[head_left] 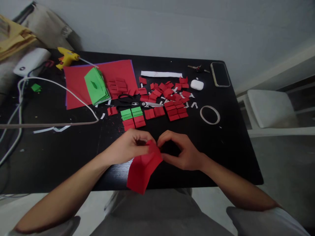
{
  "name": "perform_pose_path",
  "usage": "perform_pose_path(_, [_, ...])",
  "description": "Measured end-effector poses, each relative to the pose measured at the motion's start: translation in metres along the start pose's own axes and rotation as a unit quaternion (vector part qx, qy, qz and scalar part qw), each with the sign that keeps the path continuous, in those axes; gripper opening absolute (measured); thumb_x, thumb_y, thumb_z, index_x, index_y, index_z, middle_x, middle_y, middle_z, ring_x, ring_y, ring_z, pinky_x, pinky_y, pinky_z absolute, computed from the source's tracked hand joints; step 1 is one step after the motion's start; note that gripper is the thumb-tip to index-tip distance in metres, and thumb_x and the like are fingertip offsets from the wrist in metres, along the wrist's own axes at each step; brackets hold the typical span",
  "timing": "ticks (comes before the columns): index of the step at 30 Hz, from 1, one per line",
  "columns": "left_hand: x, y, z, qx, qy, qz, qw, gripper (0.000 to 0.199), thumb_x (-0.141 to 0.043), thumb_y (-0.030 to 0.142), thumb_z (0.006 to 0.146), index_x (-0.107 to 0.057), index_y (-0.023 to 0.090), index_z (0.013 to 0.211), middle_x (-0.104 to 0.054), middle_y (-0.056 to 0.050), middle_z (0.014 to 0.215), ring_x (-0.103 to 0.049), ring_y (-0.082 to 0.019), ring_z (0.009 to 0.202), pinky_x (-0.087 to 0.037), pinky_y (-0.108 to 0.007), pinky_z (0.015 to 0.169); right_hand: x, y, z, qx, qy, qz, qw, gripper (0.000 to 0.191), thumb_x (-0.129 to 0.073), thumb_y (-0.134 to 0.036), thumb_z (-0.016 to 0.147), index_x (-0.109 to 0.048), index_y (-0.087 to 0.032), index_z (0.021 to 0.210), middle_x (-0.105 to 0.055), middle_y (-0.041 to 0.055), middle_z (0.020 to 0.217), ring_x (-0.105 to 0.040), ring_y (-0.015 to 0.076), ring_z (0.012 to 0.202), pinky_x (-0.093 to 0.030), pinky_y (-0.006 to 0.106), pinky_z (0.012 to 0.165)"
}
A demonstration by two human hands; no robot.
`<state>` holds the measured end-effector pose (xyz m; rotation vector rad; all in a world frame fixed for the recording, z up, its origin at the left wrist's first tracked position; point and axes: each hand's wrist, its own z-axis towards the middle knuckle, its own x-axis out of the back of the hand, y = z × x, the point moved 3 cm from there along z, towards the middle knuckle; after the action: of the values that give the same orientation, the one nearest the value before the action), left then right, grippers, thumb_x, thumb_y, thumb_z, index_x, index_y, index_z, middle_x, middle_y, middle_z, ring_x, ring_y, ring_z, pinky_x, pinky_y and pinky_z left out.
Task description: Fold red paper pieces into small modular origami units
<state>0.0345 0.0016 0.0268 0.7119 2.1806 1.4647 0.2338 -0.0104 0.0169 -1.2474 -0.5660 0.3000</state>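
Note:
A strip of red paper (140, 172) with creases hangs from my left hand (134, 146), its lower end reaching the table's front edge. My left thumb and fingers are closed on the paper's upper part. At the paper's upper right edge is my right hand (180, 149), thumb and forefinger curved toward it; whether it pinches the paper, I cannot make out clearly. Just beyond my hands lie folded green pieces (131, 113) and red pieces (134, 123) set together. A red folded block (176, 109) and a smaller red piece (154, 112) are to their right.
Scissors (145, 104) lie behind the folded pieces. Red scraps (169, 91), a white strip (161, 74), a tape ring (210, 114), an earphone case (197, 85) and a phone (220, 74) are on the right. Left are green paper (97, 87), a yellow glue gun (67, 58) and a white cable (73, 93).

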Motion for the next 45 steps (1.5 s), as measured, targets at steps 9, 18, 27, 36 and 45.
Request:
perform_pose_path(9, [-0.001, 0.003, -0.003, -0.058, 0.000, 0.045, 0.997, 0.013, -0.073, 0.028, 0.089, -0.072, 0.015, 0.090, -0.070, -0.001, 0.083, -0.064, -0.011, 0.074, -0.049, -0.018, 0.066, 0.001, -0.005, 0.002, 0.049, 0.059, 0.034, 0.996, 0.012, -0.081, -0.019, 0.087, -0.078, -0.017, 0.098, -0.079, 0.0070, 0.090, -0.076, 0.0167, 0.081, -0.060, 0.028, 0.074])
perform_pose_path(18, [0.002, -0.004, -0.001, -0.048, 0.032, -0.015, 0.998, 0.019, -0.074, 0.033, 0.090, -0.071, 0.014, 0.089, -0.074, -0.003, 0.079, -0.065, -0.011, 0.066, -0.050, -0.017, 0.060, 0.005, -0.007, 0.003, 0.055, 0.083, 0.020, 0.995, 0.008, -0.080, -0.019, 0.088, -0.079, -0.019, 0.096, -0.080, 0.0062, 0.090, -0.076, 0.0166, 0.081, -0.060, 0.027, 0.073])
perform_pose_path(27, [0.004, -0.007, -0.001, -0.026, 0.083, 0.000, 0.996, 0.029, -0.083, 0.040, 0.080, -0.075, 0.013, 0.080, -0.075, -0.005, 0.075, -0.066, -0.013, 0.064, -0.052, -0.019, 0.059, 0.004, -0.007, 0.002, 0.020, 0.073, 0.026, 0.997, 0.013, -0.080, -0.023, 0.088, -0.078, -0.017, 0.099, -0.080, 0.0053, 0.090, -0.076, 0.0152, 0.079, -0.061, 0.025, 0.071])
perform_pose_path(36, [0.004, 0.000, -0.002, -0.039, 0.077, -0.011, 0.996, 0.020, -0.078, 0.033, 0.084, -0.079, 0.014, 0.093, -0.080, -0.006, 0.088, -0.072, -0.016, 0.076, -0.056, -0.022, 0.069, 0.003, 0.006, 0.001, -0.072, 0.089, 0.129, 0.985, 0.020, -0.085, -0.025, 0.084, -0.078, -0.020, 0.102, -0.081, 0.0036, 0.094, -0.077, 0.0156, 0.087, -0.064, 0.028, 0.082])
perform_pose_path(45, [0.006, 0.000, -0.002, -0.022, 0.103, -0.003, 0.994, 0.029, -0.075, 0.042, 0.087, -0.065, 0.015, 0.093, -0.068, 0.001, 0.066, -0.055, -0.009, 0.055, -0.038, -0.019, 0.053, 0.005, 0.014, 0.004, -0.122, 0.102, 0.209, 0.965, 0.026, -0.090, -0.024, 0.078, -0.077, -0.021, 0.100, -0.079, 0.0004, 0.086, -0.077, 0.0132, 0.080, -0.063, 0.024, 0.075])
